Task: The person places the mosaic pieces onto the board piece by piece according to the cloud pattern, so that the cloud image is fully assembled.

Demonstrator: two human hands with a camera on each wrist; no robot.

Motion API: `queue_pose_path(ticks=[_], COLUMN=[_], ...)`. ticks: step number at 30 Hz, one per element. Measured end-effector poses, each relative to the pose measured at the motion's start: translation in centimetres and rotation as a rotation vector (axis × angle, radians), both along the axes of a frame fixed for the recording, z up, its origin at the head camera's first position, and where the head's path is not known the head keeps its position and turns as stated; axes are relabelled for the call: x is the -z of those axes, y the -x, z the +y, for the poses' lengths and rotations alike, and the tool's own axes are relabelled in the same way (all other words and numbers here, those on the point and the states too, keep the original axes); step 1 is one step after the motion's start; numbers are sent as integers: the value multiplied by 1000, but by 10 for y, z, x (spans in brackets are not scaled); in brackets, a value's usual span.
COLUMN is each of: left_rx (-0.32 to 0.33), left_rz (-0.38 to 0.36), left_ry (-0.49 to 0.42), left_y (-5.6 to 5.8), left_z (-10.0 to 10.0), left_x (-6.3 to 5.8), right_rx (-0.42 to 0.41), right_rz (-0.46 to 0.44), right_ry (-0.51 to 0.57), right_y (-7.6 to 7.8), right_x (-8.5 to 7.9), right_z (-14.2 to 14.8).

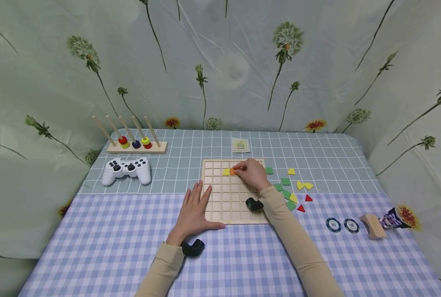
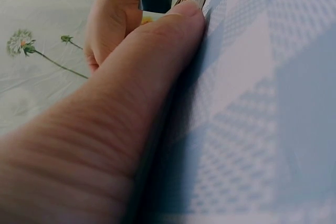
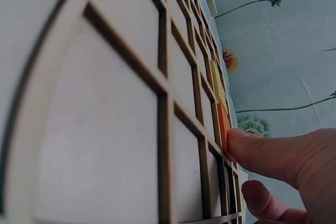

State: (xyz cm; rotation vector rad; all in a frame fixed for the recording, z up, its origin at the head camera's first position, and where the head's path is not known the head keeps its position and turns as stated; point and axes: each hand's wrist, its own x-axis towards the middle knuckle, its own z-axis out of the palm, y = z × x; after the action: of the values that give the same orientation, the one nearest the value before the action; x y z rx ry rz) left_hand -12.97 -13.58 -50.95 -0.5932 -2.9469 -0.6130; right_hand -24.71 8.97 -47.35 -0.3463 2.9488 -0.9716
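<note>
A square wooden grid board [image 1: 220,202] lies on the table, with a yellow tile [image 1: 226,172] in one of its upper cells. Right beside that piece, my right hand [image 1: 253,175] holds an orange tile [image 1: 233,171] by thumb and fingertip, down at the grid. In the right wrist view a digit touches the edge of the orange tile [image 3: 224,129]; the far side of the grip is hidden. My left hand [image 1: 195,212] rests with spread, straight fingers at the board's left edge, its thumb [image 2: 173,30] along the near edge.
Green tiles [image 1: 286,181], yellow tiles [image 1: 291,171] and red triangles [image 1: 301,208] lie right of the board. Further right are poker chips [image 1: 333,225] and an arched wooden block [image 1: 373,227]. A white game controller [image 1: 127,170] and peg stand [image 1: 137,149] stand left; a printed card [image 1: 240,145] lies behind.
</note>
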Motion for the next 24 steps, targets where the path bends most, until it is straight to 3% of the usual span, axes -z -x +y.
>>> queue_pose_path(ticks=[5, 11, 17, 24], left_rx=[6, 13, 13, 13], left_rz=[7, 9, 9, 12], left_ry=[3, -9, -27, -29], left_y=[0, 0, -1, -1], left_z=[0, 0, -1, -1], left_x=[1, 0, -1, 0], right_rx=[-8, -39, 44, 161], right_rz=[-12, 17, 56, 113], right_ry=[34, 160, 169, 103], right_y=[-2, -6, -12, -16], right_x=[-2, -3, -11, -11], right_z=[3, 22, 56, 104])
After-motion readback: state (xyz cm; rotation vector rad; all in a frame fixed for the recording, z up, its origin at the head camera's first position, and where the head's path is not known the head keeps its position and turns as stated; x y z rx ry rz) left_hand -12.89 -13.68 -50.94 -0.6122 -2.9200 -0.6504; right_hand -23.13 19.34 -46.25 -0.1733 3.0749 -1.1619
